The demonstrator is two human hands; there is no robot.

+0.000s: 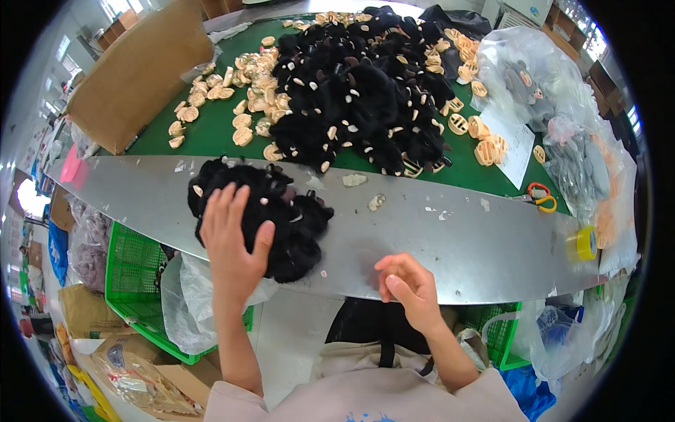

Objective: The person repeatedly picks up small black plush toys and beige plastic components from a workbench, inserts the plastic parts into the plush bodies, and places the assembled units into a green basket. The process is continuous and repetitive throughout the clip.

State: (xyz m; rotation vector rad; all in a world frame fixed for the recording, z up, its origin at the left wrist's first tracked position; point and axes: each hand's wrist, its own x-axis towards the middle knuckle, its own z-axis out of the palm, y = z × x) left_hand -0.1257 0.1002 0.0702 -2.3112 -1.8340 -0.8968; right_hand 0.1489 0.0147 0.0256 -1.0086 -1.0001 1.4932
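Note:
My left hand [232,235] rests with spread fingers on a small heap of black furry plush pieces [285,250] on the metal table edge [401,225]. Small pale bits show on the black fur. Over the front edge of the metal, to the right of that heap, hovers my right hand [411,288]. Its fingers are loosely bent, the thumb stands apart from them, and nothing shows between them. Beyond both hands a large pile of black plush pieces [373,91] covers the middle of the green tabletop [218,126].
Many cream plastic pieces [242,135] lie around the large pile. At the right are scissors [541,197], yellow tape [583,243], a paper sheet [517,151] and plastic bags [520,63]. A cardboard piece [133,84] stands at left; a green basket [133,271] sits below.

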